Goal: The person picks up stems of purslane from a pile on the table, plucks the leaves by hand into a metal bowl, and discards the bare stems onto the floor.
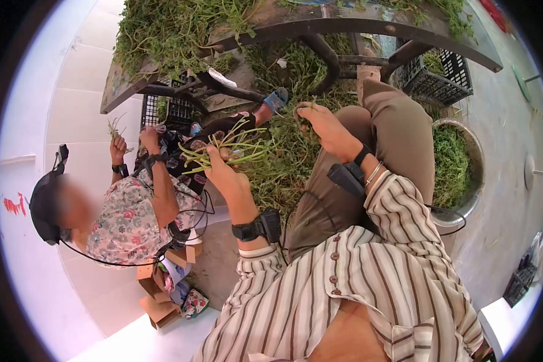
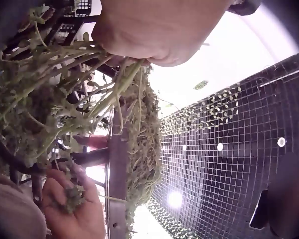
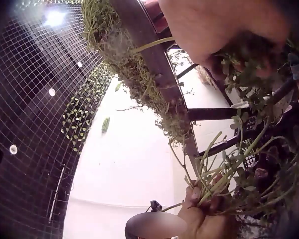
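Note:
My left hand [image 1: 226,178] grips a loose bunch of green leafy stems [image 1: 247,148], their ends fanning out on both sides of the thumb. In the left wrist view the stems [image 2: 122,84] come out below the curled fingers of that hand [image 2: 159,30]. To the right, over my lap, my right hand [image 1: 332,133] has its fingers curled round a small leafy sprig [image 2: 74,198]. A gap separates the two hands. From the right wrist, the leaves [image 3: 244,59] show beneath the right fingers, while the left hand [image 3: 207,219] holds its bunch further down.
A table [image 1: 368,21] heaped with greens [image 1: 169,36] stands ahead; more greens [image 1: 283,163] cover the floor. A metal basin [image 1: 479,163] of greens is at my right, near a black crate [image 1: 440,78]. Another person [image 1: 133,211] sits at left holding stems. Cardboard boxes [image 1: 160,308] lie behind them.

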A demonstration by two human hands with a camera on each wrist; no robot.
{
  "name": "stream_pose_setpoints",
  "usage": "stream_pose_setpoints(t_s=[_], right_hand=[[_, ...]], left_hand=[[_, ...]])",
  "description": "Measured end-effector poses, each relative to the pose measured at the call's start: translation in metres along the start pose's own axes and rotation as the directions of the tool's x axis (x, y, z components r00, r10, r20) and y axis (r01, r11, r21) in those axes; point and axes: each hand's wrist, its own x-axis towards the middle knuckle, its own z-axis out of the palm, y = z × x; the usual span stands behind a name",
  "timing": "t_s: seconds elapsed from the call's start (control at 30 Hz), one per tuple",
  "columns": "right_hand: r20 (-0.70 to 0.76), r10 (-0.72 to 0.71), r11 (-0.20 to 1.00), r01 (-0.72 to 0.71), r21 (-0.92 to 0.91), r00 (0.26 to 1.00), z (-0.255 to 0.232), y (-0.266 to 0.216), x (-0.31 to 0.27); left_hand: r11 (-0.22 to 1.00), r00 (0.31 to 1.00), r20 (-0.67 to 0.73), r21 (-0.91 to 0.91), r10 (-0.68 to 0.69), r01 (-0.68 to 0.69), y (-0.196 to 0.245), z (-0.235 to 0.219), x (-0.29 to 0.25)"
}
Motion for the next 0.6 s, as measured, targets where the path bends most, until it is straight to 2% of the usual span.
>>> stream_pose_setpoints(t_s=[0.07, 0.13, 0.17, 0.23, 0.27, 0.33, 0.4, 0.47, 0.53, 0.6], right_hand=[[-0.036, -0.013, 1.0, 0.012, -0.007, 0.999, -0.003, 0.008, 0.005], [0.005, 0.078, 0.99, -0.077, -0.118, 0.997, 0.003, -0.008, -0.006], [0.004, 0.078, 0.99, -0.077, -0.115, 0.997, 0.009, -0.012, -0.01], [0.064, -0.163, 0.951, 0.173, -0.256, 0.985, 0.02, -0.016, -0.016], [0.062, -0.163, 0.952, 0.174, -0.254, 0.985, 0.02, -0.011, -0.015], [0.269, -0.335, 0.875, 0.404, -0.268, 0.903, 0.022, -0.002, -0.013], [0.321, -0.305, 0.872, 0.399, -0.285, 0.897, 0.022, 0.003, -0.018], [0.364, -0.253, 0.834, 0.393, -0.388, 0.896, 0.026, 0.005, -0.023], [0.344, -0.268, 0.82, 0.401, -0.41, 0.9, 0.028, 0.01, -0.027], [0.352, -0.317, 0.744, 0.461, -0.483, 0.881, 0.027, 0.012, -0.03]], left_hand=[[0.998, 0.999, -0.05, -0.052, -0.021, 0.018, -0.002, 0.001, 0.001], [0.999, 0.998, -0.053, -0.05, -0.02, 0.017, -0.002, 0.002, 0.0], [0.999, 0.998, -0.059, -0.052, -0.017, 0.014, -0.002, 0.003, 0.0], [0.998, 0.998, -0.067, -0.057, -0.017, 0.013, -0.003, 0.005, 0.0], [0.998, 0.997, -0.077, -0.065, -0.017, 0.012, -0.004, 0.006, -0.001], [0.999, 0.999, -0.051, -0.05, -0.006, 0.003, -0.005, 0.007, -0.002], [0.999, 1.0, -0.024, -0.036, 0.005, -0.006, -0.006, 0.008, -0.005], [1.0, 1.0, -0.013, -0.016, -0.006, 0.005, -0.008, 0.008, -0.007], [0.999, 1.0, -0.012, -0.039, -0.003, 0.002, -0.01, 0.01, -0.01], [0.998, 1.0, -0.012, -0.062, 0.001, -0.001, -0.011, 0.011, -0.015]])
